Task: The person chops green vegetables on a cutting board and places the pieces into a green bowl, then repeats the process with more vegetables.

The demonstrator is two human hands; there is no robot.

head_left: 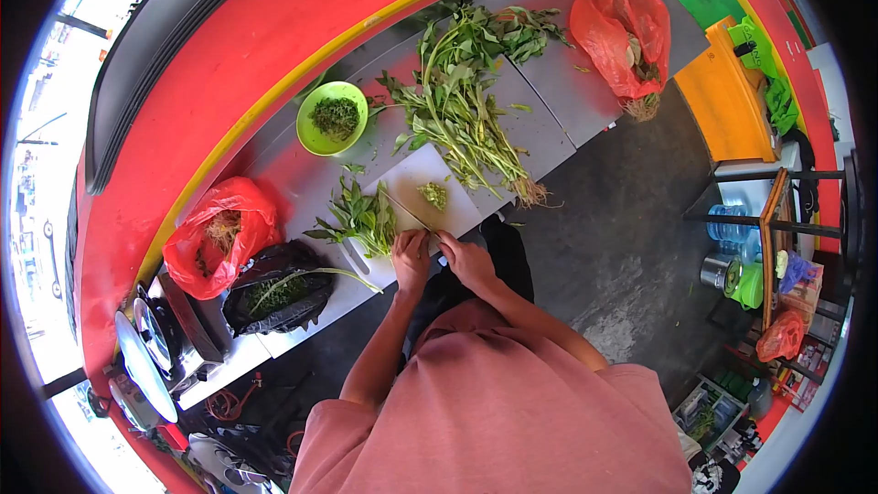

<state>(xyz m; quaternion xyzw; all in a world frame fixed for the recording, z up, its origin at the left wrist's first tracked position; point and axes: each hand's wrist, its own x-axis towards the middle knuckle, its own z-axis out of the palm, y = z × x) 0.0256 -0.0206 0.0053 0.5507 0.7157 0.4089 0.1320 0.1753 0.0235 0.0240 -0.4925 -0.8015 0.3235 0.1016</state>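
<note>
A white cutting board [422, 163] lies at the table's front edge, before me. My right hand [466, 261] is closed around a knife [410, 209], whose blade points up and left across the board. Just left of it, my left hand [410, 254] is closed on the lower end of a bunch of leafy greens [368, 218]; its fingertips are partly hidden. The bunch lies over the board's left side, leaves pointing away from me. To the right of the blade is a small pile of chopped green stems [433, 194].
Behind the board lie long leafy stalks with roots [457, 119]. A green bowl [314, 141] with chopped greens stands at the back left. Red plastic bags [611, 23] sit at both ends. A black bag [240, 309] of greens is at the left.
</note>
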